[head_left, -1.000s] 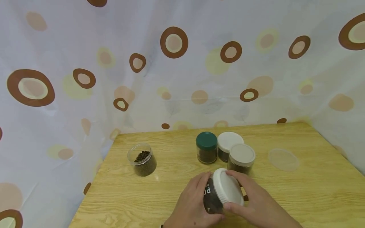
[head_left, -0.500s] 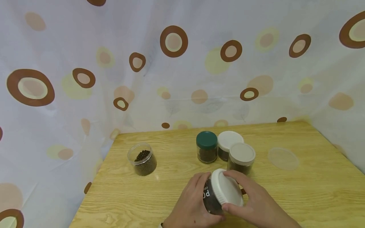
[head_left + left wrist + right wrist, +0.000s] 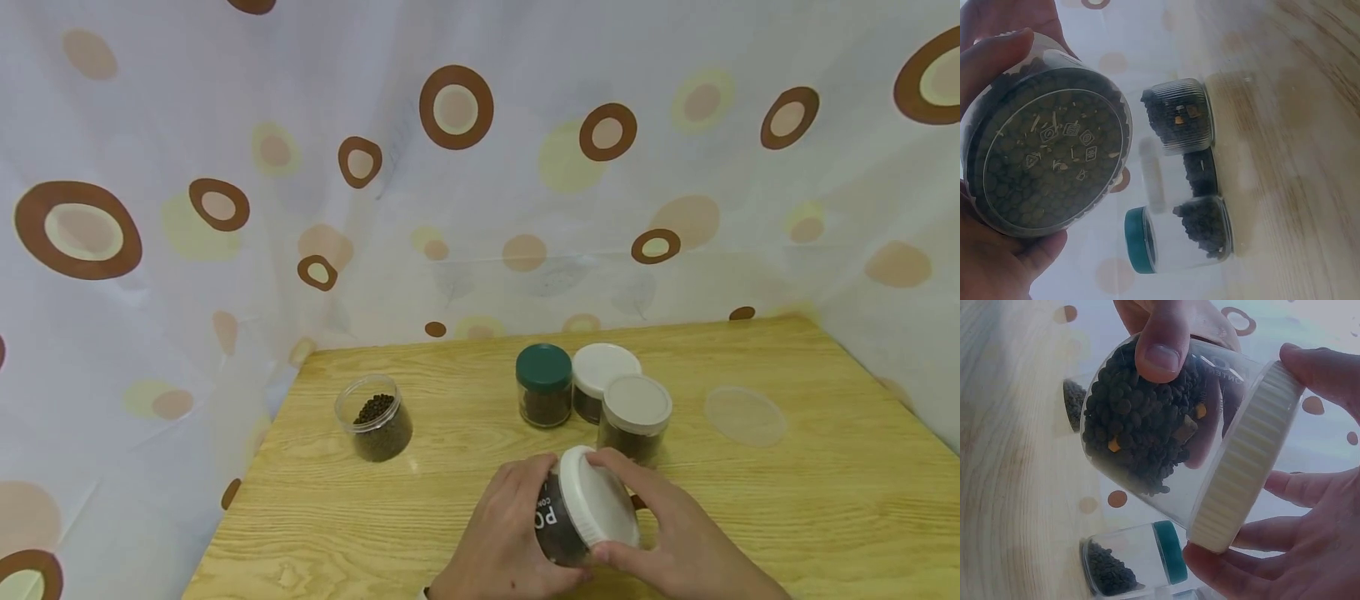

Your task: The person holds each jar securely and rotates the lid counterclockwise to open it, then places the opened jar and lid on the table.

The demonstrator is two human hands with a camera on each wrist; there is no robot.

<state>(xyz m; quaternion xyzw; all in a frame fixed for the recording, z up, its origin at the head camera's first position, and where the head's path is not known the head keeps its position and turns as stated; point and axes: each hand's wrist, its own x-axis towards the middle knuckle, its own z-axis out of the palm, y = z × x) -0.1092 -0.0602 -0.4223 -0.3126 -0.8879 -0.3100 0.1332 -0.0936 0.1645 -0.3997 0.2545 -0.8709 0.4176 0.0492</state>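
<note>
A clear jar (image 3: pixel 551 525) with white lettering and a white ribbed lid (image 3: pixel 603 500) is held tilted at the front of the table, its lid facing right. My left hand (image 3: pixel 502 533) grips the jar's body, thumb below and fingers over the top. With fingers and thumb spread round the rim, my right hand (image 3: pixel 671 533) grips the lid. Dark pellets (image 3: pixel 1129 412) with a few orange and tan bits have slid toward the jar's bottom in the right wrist view. The left wrist view shows the jar's round base (image 3: pixel 1054 150), with small moulded marks.
Behind the hands stand a green-lidded jar (image 3: pixel 543 387), a white-lidded jar (image 3: pixel 603 371) and a jar with an off-white lid (image 3: pixel 636 408). An uncovered clear jar of dark pellets (image 3: pixel 382 437) is at the left. A translucent disc (image 3: pixel 746 417) lies at the right.
The jar has turned slightly in the hands, its lettering shifting downward. The right thumb has moved a little along the lid's rim. The other jars have stayed put.
</note>
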